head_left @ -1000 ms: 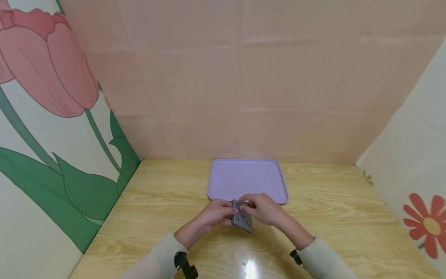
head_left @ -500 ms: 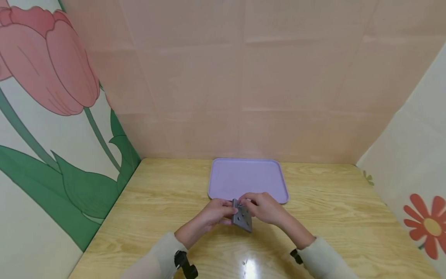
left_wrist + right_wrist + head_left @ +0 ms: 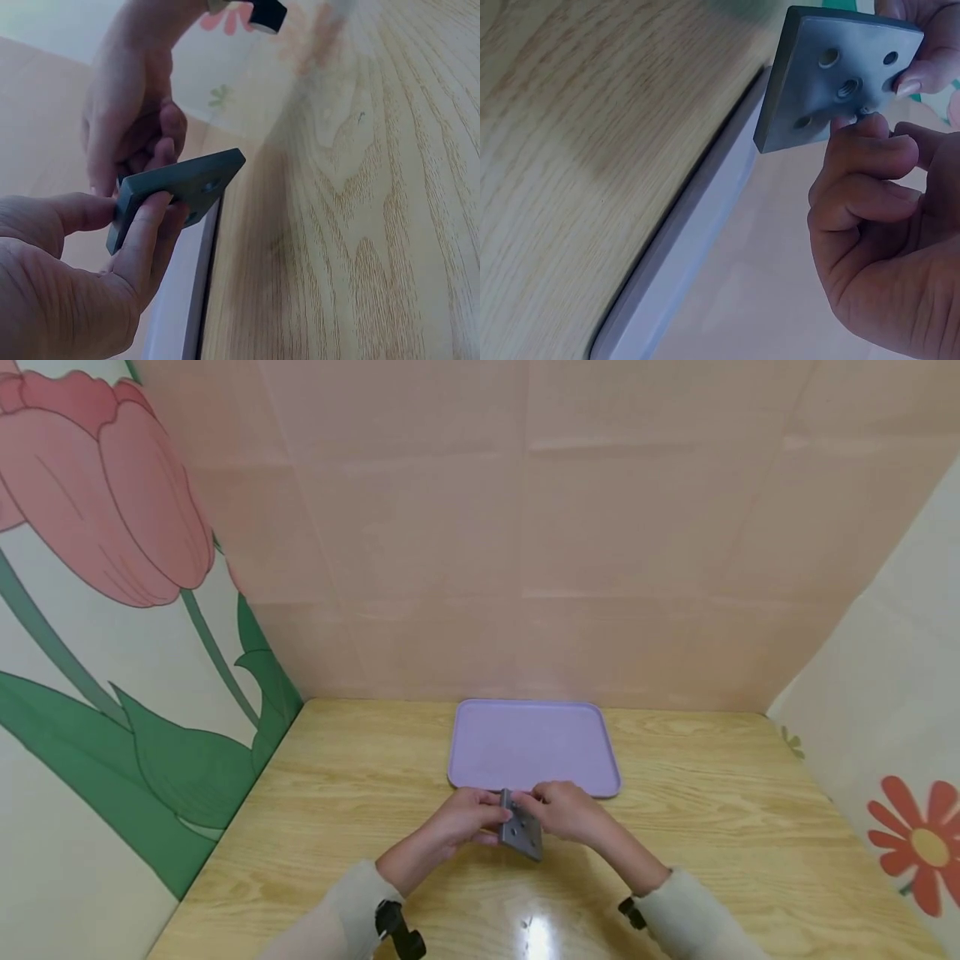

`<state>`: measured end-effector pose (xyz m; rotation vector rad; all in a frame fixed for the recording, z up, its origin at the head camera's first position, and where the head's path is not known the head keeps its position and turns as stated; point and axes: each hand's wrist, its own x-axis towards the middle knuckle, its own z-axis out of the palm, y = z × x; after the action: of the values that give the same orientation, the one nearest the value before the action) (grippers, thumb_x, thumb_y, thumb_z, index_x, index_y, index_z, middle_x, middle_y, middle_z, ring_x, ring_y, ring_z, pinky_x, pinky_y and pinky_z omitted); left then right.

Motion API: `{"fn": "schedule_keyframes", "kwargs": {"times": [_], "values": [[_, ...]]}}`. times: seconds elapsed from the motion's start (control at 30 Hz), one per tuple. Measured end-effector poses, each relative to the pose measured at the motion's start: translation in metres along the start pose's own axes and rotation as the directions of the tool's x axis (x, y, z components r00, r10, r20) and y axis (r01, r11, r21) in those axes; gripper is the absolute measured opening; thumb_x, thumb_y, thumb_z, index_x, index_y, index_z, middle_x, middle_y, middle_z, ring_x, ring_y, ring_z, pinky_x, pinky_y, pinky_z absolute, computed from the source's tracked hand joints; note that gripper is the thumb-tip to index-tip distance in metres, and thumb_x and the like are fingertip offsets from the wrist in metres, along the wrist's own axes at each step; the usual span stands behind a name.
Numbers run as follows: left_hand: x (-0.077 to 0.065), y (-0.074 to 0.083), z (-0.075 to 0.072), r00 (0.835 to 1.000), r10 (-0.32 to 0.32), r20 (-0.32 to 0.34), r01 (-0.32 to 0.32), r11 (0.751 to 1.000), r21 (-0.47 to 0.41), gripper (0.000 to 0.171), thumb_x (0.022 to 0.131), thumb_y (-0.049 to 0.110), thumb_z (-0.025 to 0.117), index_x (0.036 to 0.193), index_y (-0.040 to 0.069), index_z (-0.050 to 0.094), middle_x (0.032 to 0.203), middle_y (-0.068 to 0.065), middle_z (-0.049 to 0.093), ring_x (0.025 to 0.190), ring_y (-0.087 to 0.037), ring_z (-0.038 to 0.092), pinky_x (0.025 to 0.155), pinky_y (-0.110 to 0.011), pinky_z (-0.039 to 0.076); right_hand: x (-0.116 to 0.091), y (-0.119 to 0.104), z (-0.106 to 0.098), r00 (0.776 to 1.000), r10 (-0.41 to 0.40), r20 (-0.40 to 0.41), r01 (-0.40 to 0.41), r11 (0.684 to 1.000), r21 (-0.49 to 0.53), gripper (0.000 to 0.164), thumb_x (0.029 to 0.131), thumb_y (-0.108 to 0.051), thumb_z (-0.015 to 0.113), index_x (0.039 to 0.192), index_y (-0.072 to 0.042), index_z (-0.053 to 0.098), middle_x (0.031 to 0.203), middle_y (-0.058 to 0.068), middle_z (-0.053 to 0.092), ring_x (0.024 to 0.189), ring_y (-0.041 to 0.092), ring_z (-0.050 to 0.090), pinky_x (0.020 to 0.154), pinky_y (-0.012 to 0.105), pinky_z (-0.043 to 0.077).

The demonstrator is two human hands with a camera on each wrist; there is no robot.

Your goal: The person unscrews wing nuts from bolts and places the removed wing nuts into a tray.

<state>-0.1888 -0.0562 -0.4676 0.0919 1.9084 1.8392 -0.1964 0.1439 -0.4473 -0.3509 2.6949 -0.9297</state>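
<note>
My left hand [image 3: 468, 817] pinches a small grey metal plate [image 3: 521, 837] by one side, thumb on one face and fingers on the other. Held tilted above the table, the plate [image 3: 817, 37] shows several round holes and a threaded one near its middle. At its upper right in the head view, my right hand [image 3: 567, 812] has its fingers curled in close. Between those fingertips, a small shiny screw [image 3: 866, 110] barely shows against the plate's face; most of it is hidden. In the left wrist view, the right hand [image 3: 127, 112] is behind the plate.
A lilac tray [image 3: 532, 743] lies on the wood-grain table [image 3: 360, 760], just beyond the hands. A pinkish cloth [image 3: 517, 568] hangs at the back, with flower-printed sheets at both sides. Dark camera straps [image 3: 401, 931] sit on the sleeves.
My right hand's fingers have drawn in and turned at the plate's upper corner, covering the shiny screw that showed earlier. The left hand and the plate stay almost in place.
</note>
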Motion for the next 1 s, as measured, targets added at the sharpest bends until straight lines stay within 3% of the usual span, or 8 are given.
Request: {"fn": "schedule_keyframes", "kwargs": {"times": [0.3,0.63,1.0], "values": [[0.0004,-0.0023,0.0019,1.0,-0.001,-0.004,0.001,1.0,-0.004,0.026,0.094,0.005,0.065,0.117,-0.009,0.068,0.106,-0.017,0.075,0.093,-0.023,0.073,0.071,-0.032,0.062,0.0005,0.0008,0.0029,1.0,-0.022,-0.006,0.022,1.0,-0.021,0.036,0.101,-0.044,0.058,0.086,-0.013,0.067,0.07,-0.002,0.061,0.063,0.015,0.055,0.054,0.029,0.043],[0.0009,-0.0023,0.0022,1.0,-0.01,-0.006,0.01,1.0,-0.009,0.027,0.094,0.006,0.066,0.116,-0.01,0.067,0.105,-0.016,0.075,0.092,-0.021,0.072,0.07,-0.03,0.062,-0.0037,0.006,-0.0043,0.971,-0.233,-0.045,0.23,0.971,-0.061,0.023,0.094,-0.029,0.073,0.106,-0.01,0.07,0.069,-0.005,0.058,0.059,0.009,0.049,0.05,0.025,0.04],[-0.0005,-0.0027,0.0028,1.0,-0.002,0.002,0.002,1.0,0.0,0.026,0.095,0.006,0.065,0.116,-0.01,0.067,0.105,-0.017,0.075,0.092,-0.022,0.072,0.068,-0.029,0.062,-0.0048,0.0055,-0.0043,0.958,-0.283,-0.047,0.279,0.958,-0.07,0.023,0.091,-0.018,0.076,0.113,-0.012,0.07,0.062,-0.01,0.052,0.052,0.005,0.044,0.047,0.021,0.036]]}}
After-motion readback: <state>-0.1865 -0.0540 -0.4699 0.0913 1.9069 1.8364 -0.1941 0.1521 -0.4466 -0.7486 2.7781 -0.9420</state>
